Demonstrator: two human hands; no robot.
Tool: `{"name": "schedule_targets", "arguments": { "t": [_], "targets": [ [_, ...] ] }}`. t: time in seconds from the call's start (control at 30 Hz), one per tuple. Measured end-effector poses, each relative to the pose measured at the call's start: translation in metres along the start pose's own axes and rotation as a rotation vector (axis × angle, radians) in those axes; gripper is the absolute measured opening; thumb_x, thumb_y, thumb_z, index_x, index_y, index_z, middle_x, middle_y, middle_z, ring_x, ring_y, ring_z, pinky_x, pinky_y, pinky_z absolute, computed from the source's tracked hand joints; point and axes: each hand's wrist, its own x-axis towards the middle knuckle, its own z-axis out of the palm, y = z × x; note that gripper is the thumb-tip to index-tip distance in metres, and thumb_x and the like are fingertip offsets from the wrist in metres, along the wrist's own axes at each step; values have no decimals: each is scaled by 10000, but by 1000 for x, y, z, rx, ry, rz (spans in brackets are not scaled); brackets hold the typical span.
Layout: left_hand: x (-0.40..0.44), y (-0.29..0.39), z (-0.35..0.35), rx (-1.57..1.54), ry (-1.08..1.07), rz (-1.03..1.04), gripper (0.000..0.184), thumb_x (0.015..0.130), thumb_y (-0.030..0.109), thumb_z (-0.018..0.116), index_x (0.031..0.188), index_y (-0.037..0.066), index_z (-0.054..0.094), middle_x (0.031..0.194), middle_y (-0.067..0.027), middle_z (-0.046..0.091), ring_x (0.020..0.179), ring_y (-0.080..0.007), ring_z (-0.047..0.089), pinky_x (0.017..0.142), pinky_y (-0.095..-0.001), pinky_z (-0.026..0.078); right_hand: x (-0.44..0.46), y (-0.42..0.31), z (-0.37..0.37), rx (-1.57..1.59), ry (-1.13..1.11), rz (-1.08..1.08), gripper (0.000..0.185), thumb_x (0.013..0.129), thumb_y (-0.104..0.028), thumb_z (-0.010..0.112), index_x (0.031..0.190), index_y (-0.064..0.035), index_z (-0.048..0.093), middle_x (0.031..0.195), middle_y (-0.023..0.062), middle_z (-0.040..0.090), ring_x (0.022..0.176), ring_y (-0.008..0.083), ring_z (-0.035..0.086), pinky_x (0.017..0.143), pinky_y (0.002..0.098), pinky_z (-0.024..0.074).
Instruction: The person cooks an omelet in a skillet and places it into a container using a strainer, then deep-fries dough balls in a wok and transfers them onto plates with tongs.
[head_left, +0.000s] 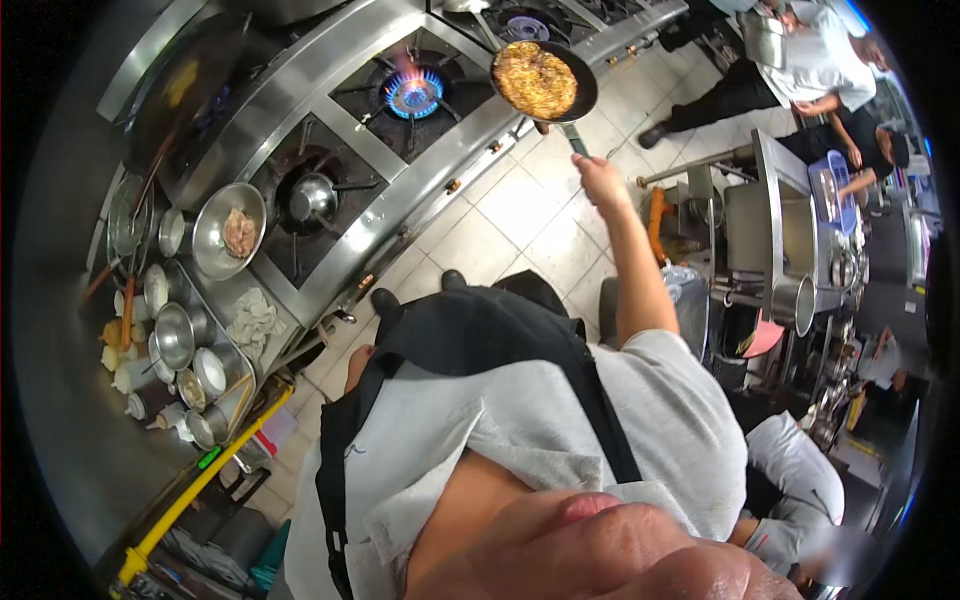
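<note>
My right hand (602, 184) is stretched forward, its fingers wrapped round the handle of a dark frying pan (589, 90). A round, golden-brown egg-like cake (536, 79) with darker browned spots lies in the pan. The pan is held at the stove's front edge, to the right of a lit burner (414, 93) with blue flames. My left hand (359, 362) hangs low beside the black apron (480, 325), only partly showing. Its fingers are hidden, so I cannot tell whether it holds anything.
Left of an unlit burner (313, 198) sits a steel bowl (212, 232) with raw-looking meat (240, 233). Beyond are several metal containers (175, 337) and a crumpled cloth (256, 324). A yellow pipe (200, 490) runs at lower left. Co-workers (825, 55) stand at right near a steel counter (765, 215).
</note>
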Motion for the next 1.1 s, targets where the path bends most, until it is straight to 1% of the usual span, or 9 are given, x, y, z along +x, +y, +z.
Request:
{"name": "schedule_targets", "arguments": {
  "t": [0.13,0.27,0.33,0.43,0.5,0.7,0.73,0.93,1.1],
  "targets": [
    [18,23,-10,4,-22,57,321,877,325,619,987,35,698,922,-164,710,870,-306,681,771,-392,518,-15,-4,-50,-145,52,-10,289,911,-335,671,787,-92,576,564,-50,446,442,86,362,414,295,279],
    [37,40,-14,4,-23,110,317,878,325,619,983,36,697,919,-162,710,866,-304,681,767,-393,518,-41,-49,-97,-100,85,-83,269,927,-305,662,776,-100,576,572,-64,430,449,71,337,422,288,251],
    [44,50,-18,4,-25,129,316,878,325,619,981,37,696,917,-161,709,864,-304,680,764,-394,518,-56,-76,-113,48,88,-147,251,932,-313,666,801,-120,575,573,-76,409,444,52,324,406,263,222],
    [46,63,-25,0,-23,126,313,878,325,619,977,38,696,914,-159,709,861,-303,680,761,-394,518,-71,-120,-105,460,34,-200,262,945,-340,661,819,-142,545,577,-94,364,426,30,289,380,230,177],
    [41,66,-31,2,-22,115,312,879,325,619,975,39,695,913,-159,709,858,-302,680,759,-394,517,-60,-127,-94,522,-44,-206,274,964,-344,631,793,-162,518,567,-95,359,411,34,264,379,236,169],
    [20,60,-43,14,-18,92,307,879,325,619,969,41,693,908,-156,708,852,-301,679,753,-396,517,-18,-63,-57,369,-31,-22,297,962,-353,621,765,-170,493,561,-98,364,411,34,256,388,245,157],
    [16,59,-44,10,-13,84,306,879,325,619,967,42,693,907,-155,708,851,-300,678,752,-396,517,-16,-50,-54,357,-10,-9,290,935,-317,660,759,-138,515,575,-75,398,446,56,301,406,279,207],
    [-7,56,-47,-6,-3,29,302,880,326,619,961,44,691,902,-152,708,845,-299,677,746,-397,516,-4,27,-35,114,117,-13,313,918,-305,671,741,-69,569,575,-56,426,487,77,352,456,302,277],
    [-18,56,-48,-24,19,23,298,881,326,620,955,46,690,897,-150,707,840,-297,677,741,-398,515,-18,26,-35,22,121,-28,328,917,-321,668,735,-61,586,588,-45,439,517,76,362,474,304,291]
  ]
}}
